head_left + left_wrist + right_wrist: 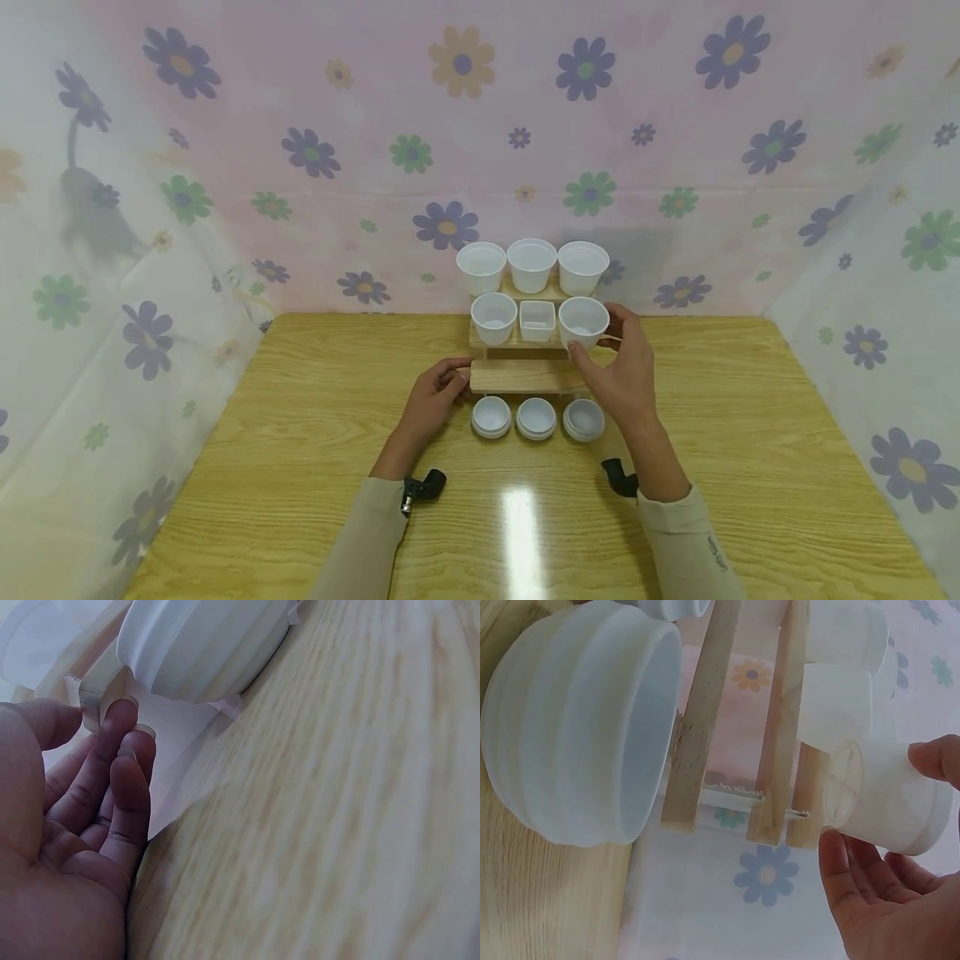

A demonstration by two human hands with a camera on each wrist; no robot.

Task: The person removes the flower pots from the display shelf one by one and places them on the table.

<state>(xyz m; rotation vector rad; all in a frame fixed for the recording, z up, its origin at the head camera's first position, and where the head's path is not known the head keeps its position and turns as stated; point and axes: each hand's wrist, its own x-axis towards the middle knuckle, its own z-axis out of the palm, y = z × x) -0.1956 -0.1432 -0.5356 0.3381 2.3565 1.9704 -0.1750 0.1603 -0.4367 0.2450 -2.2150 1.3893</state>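
My right hand holds a round white plastic cup between thumb and fingers, at the right end of the middle shelf of a tiered wooden stand. In the right wrist view, the cup's base is close to the shelf's edge. At the left end of the bottom shelf, my left hand pinches the board's end; the left wrist view shows thumb and fingertips on either side of the board's corner. Beside the held cup stand a square white cup and another round cup.
Three larger white cups, one in the middle, line the top shelf. In front of the stand, small white ribbed bowls sit in a row on the wood-grain table. A flowered cloth hangs behind.
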